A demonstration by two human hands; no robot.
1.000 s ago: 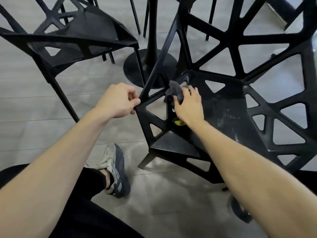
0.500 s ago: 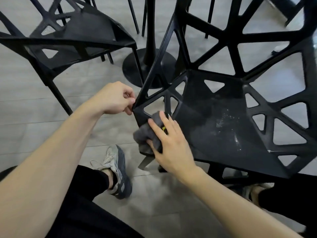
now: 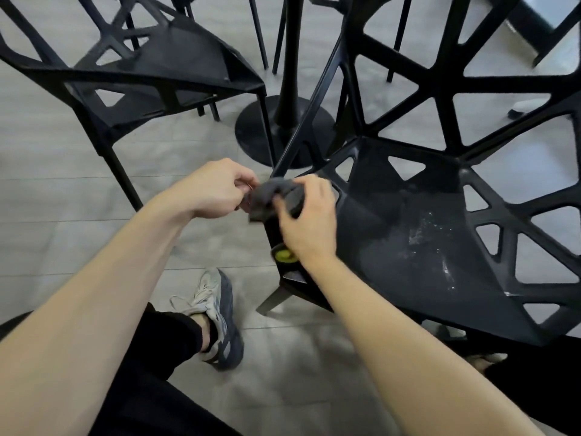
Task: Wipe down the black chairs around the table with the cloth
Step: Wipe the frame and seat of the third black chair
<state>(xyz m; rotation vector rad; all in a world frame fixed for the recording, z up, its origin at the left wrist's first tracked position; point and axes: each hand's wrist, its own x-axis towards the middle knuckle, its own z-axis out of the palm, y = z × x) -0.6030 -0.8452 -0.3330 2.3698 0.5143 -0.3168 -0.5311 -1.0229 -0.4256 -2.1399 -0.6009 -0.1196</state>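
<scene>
A black lattice chair [image 3: 408,221] fills the right half of the view, its seat dusty with pale specks. My right hand [image 3: 306,221] grips a dark grey cloth [image 3: 270,195] against the chair's left front corner. My left hand [image 3: 217,190] is curled at that same corner, right beside the cloth, pinching the chair's edge; the cloth hides part of its fingers. A yellow-green sticker [image 3: 283,255] shows on the chair's side below my right wrist. A second black chair [image 3: 151,73] stands at the upper left.
The table's black pedestal and round base [image 3: 283,127] stand behind the chair corner. Thin chair legs cross the top of the view. My left leg and grey sneaker [image 3: 217,316] are on the grey plank floor below my arms.
My right hand has carried the cloth from the chair's lower front edge up to the corner beside my left hand. My left hand has stayed at that corner.
</scene>
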